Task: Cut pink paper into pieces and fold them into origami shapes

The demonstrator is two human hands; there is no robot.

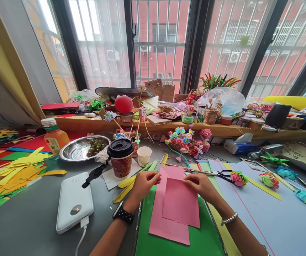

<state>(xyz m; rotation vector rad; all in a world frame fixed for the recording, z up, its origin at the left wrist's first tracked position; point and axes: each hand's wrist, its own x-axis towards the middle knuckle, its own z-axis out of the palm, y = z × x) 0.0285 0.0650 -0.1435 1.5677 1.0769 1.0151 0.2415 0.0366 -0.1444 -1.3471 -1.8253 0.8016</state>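
Note:
Two sheets of pink paper lie overlapped on a green sheet (pixel 206 234) in front of me. The smaller, darker pink paper (pixel 181 202) rests slightly askew over the larger, paler pink paper (pixel 157 220). Its top right corner is pinched between the thumb and fingers of my right hand (pixel 202 185). My left hand (pixel 144 184), wearing a watch, has its fingertips pressed together beside the upper left edge of the larger sheet. What these fingers hold, if anything, is hidden. Black-handled scissors (pixel 219 174) lie just beyond my right hand.
At left are a white power bank (pixel 74 202), a lidded coffee cup (pixel 120 156), a paper cup (pixel 144 156), a metal plate (pixel 73 149) with grapes and a juice bottle (pixel 54 137). Yellow paper strips (pixel 25 170) pile up far left. Folded paper flowers (pixel 269 180) lie right.

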